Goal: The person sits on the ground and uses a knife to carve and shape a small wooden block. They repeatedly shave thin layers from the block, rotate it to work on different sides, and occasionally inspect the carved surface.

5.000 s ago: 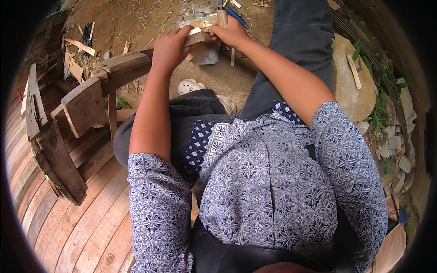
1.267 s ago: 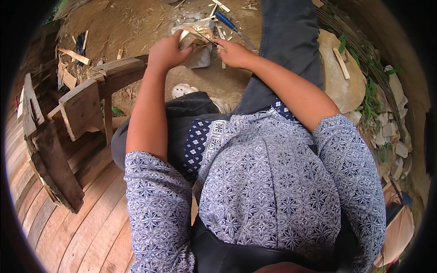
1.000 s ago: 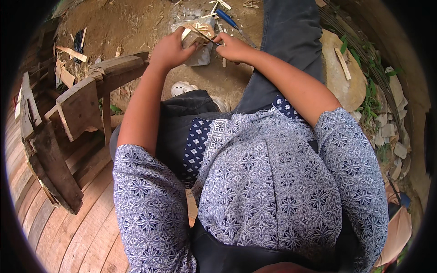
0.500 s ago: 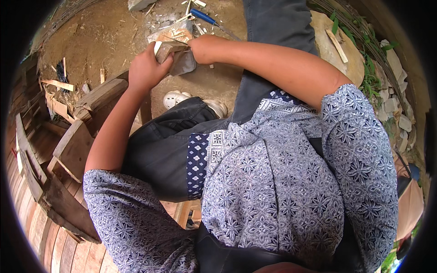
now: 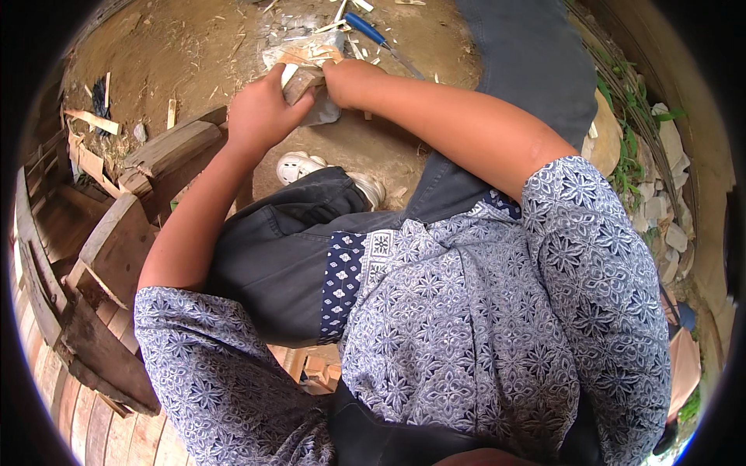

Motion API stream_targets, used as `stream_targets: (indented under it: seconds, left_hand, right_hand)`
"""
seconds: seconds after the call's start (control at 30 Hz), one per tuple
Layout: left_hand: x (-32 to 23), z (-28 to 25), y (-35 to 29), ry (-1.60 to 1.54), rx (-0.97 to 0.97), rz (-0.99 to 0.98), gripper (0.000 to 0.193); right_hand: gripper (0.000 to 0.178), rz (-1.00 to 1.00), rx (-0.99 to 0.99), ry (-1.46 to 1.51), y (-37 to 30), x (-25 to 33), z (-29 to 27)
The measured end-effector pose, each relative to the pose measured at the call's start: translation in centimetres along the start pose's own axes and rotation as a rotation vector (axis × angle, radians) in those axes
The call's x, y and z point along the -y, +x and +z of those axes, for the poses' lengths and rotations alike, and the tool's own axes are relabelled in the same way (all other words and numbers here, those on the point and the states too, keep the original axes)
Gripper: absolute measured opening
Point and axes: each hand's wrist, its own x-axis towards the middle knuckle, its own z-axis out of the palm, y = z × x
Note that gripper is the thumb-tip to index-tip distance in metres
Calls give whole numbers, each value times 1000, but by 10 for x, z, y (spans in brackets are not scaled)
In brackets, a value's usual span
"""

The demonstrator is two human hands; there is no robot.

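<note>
My left hand (image 5: pixel 264 109) is wrapped round a short wooden block (image 5: pixel 305 84), thumb along its near side. A pale, freshly cut strip (image 5: pixel 288 74) shows between the block and my fingers. Close against the block's right side, my right hand (image 5: pixel 352 82) is closed in a fist. What it grips is mostly hidden now; the earlier frame shows a thin dark blade reaching from it over the wood. Beneath both hands sits a grey stone block (image 5: pixel 325 115) with pale shavings (image 5: pixel 315 51) on and behind it.
A blue-handled tool (image 5: pixel 365 29) with a long metal shaft lies beyond my right hand. Rough timbers (image 5: pixel 175 151) stand at the left, beside a plank floor (image 5: pixel 101 427). My bent leg and a white clog (image 5: pixel 299 166) are below the hands. Rocks (image 5: pixel 657 210) line the right.
The view has shifted a little. My right hand sits closer to the left hand, and the blade is no longer plainly visible. My right leg has swung outward to the right.
</note>
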Motion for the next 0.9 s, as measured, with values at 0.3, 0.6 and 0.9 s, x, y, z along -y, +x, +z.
stream_targets:
  seconds: [0.3,0.6,0.9]
  left_hand:
    - [-1,8,-6,87,-50,19,52]
    - [-12,4,-6,109,26,-28,63]
    - [-8,4,-8,48,-57,23,51]
  right_hand:
    - [32,-181,206,-155,15,-24,-14]
    - [34,-35,289,-97,-26,-18,-20]
    - [30,-13,346,-200,-4,-18,-3]
